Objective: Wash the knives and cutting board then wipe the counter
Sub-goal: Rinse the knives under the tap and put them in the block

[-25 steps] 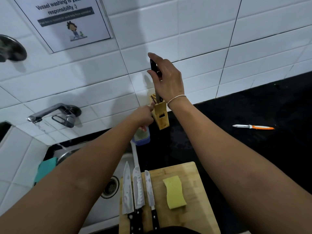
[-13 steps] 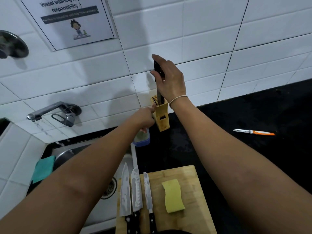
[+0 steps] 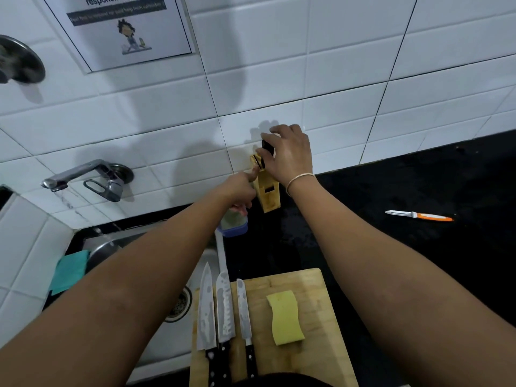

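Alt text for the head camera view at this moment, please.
A person's right hand pushes a black-handled knife down into a wooden knife block that the left hand steadies. Three knives and a yellow sponge lie on a cutting board.

Bare black counter (image 3: 391, 247) between knife block (image 3: 269, 194) and peeler (image 3: 418, 215), 3 knives (image 3: 223, 311) crowding cutting board (image 3: 321, 303)

Knives (image 3: 223, 311) left of sponge (image 3: 284, 319) on cutting board (image 3: 315, 356)
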A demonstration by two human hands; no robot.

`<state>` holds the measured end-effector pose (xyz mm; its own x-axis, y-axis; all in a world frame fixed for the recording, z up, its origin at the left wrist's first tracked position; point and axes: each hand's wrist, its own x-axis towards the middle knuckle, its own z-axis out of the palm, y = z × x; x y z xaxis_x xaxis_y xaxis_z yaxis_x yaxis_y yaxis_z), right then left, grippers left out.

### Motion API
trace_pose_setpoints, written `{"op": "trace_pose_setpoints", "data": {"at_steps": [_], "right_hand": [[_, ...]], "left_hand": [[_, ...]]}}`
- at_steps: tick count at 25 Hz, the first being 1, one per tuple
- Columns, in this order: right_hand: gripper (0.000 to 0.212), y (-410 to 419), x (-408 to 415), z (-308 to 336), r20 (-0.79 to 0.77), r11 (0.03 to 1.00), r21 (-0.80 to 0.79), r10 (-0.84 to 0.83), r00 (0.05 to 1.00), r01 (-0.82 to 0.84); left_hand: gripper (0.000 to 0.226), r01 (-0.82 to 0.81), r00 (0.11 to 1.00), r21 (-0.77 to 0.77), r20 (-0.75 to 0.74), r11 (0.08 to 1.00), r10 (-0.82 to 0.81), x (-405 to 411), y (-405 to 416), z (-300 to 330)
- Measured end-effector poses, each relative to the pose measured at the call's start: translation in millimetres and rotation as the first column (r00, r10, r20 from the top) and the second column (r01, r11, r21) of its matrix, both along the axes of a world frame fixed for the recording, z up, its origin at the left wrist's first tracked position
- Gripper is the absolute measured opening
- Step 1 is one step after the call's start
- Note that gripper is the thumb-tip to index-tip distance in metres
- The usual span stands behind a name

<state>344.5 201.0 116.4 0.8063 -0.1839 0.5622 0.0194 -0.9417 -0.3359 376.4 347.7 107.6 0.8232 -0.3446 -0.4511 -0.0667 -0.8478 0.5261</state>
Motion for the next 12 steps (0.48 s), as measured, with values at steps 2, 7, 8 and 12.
{"op": "trace_pose_setpoints", "data": {"at_steps": [2,7,8,12], "right_hand": [[0.041,9,-3,2,0.034,0.999,-0.036,-0.026,0.999,0.027],[0.034,53,-35,-33,0.245,0.998,0.035,0.048,0.968,-0.059],[0.033,63,-42,-44,0.208,0.992,0.06,0.095,0.973,-0.11],[0.03,95,-62,-79,-0.218,0.951,0.223,0.264,0.939,-0.215]], "left_hand": [[0.079,0.06,0.993,0.023,0.096,0.998,-0.062,1,3,-1],[0.058,-0.033,0.912,0.01,0.409,0.999,0.026,-8,39,-25],[0.043,-0.063,0.909,0.01,0.414,0.998,0.053,-12,50,-34],[0.01,-0.07,0.954,0.05,0.296,0.996,0.052,-46,102,-64]]}}
